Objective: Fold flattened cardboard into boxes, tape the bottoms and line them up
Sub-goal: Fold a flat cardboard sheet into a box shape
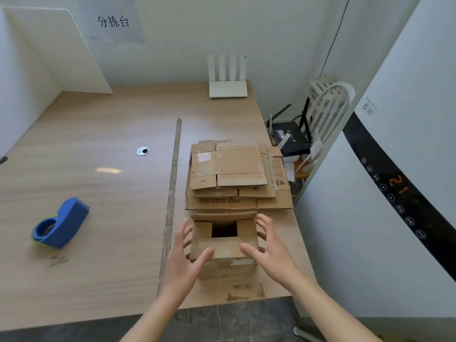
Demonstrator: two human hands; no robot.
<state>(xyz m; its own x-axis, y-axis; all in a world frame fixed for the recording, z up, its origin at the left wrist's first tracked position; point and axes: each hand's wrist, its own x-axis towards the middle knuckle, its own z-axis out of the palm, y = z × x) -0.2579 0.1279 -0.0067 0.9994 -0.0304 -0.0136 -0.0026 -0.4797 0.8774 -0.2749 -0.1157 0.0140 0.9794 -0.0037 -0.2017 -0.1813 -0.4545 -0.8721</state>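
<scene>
A small cardboard box (223, 246) stands near the table's front edge, its flaps partly folded inward around a dark square opening. My left hand (183, 257) is at its left side with spread fingers, the thumb pressing on the near flap. My right hand (267, 250) is at the right side, fingers spread along the box's right edge and thumb on the near flap. Behind the box lies a stack of flattened cardboard (237, 177). A blue tape dispenser (61, 224) lies on the table far to the left.
The wooden table (98, 193) has a strip seam down its middle and a round cable hole (142, 151). A white router (227, 77) stands at the back. A white appliance with a lit panel (394, 183) and clutter stand to the right.
</scene>
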